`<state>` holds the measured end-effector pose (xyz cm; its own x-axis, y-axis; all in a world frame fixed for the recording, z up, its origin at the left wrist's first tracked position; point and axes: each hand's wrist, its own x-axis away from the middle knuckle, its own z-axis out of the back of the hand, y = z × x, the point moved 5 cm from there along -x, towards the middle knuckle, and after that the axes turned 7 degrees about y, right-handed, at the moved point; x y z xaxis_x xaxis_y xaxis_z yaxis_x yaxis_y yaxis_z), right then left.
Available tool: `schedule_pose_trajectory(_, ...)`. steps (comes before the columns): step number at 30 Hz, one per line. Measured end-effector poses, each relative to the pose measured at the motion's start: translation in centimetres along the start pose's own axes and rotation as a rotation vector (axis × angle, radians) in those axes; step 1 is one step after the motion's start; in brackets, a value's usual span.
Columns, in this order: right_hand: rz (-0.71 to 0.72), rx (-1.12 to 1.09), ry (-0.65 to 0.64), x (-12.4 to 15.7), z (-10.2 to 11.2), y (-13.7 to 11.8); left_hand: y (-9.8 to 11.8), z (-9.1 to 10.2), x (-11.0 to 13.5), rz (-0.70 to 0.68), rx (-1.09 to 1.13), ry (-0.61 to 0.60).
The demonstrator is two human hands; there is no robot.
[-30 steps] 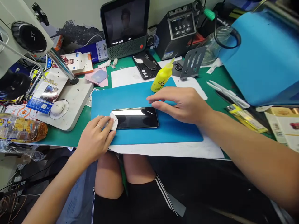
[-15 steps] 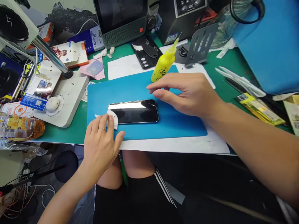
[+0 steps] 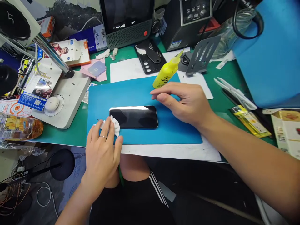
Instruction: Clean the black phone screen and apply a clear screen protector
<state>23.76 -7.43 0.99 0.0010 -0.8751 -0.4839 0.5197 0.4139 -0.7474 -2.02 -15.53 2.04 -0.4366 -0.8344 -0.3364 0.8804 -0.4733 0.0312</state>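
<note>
A black phone (image 3: 134, 116) lies screen up on a blue mat (image 3: 140, 93). My left hand (image 3: 103, 153) rests at the mat's near left corner, fingers pressed down on a small white wipe (image 3: 113, 124) that touches the phone's left end. My right hand (image 3: 185, 101) hovers just right of the phone's far right corner, fingers loosely curled and apart, holding nothing. A yellow squeeze bottle (image 3: 166, 72) leans on the mat's far edge, just beyond my right hand.
A microscope base (image 3: 67, 97) with a steel post stands to the left. A monitor (image 3: 127, 22), a soldering station (image 3: 187, 22) and a black phone case (image 3: 148, 57) are at the back. A blue box (image 3: 272, 53) stands at right, tweezers (image 3: 234, 92) beside it.
My left hand has drawn the wipe slightly toward me along the phone's left end. My right hand has lifted a little off the phone's corner. The view has shifted downward.
</note>
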Motion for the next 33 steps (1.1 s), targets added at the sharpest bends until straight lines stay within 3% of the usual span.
schedule_pose_trajectory(8,0.013,0.021,-0.046,-0.1,-0.6,0.1,0.6,-0.3,-0.3,0.084,0.001,-0.029)
schedule_pose_trajectory(15,0.005,-0.017,0.010,-0.4,-0.7,0.2,1.2,-0.9,-1.0,0.000,0.011,-0.039)
schedule_pose_trajectory(26,0.065,0.009,-0.018,-0.2,-0.5,0.1,8.0,-3.1,-2.9,-0.167,0.063,-0.022)
schedule_pose_trajectory(29,0.079,-0.004,-0.011,-0.1,-0.3,-0.2,7.4,-2.8,-2.7,-0.190,0.057,-0.045)
schedule_pose_trajectory(33,0.076,0.007,-0.006,-0.1,-0.2,-0.3,4.4,-1.7,-1.5,-0.169,0.018,-0.101)
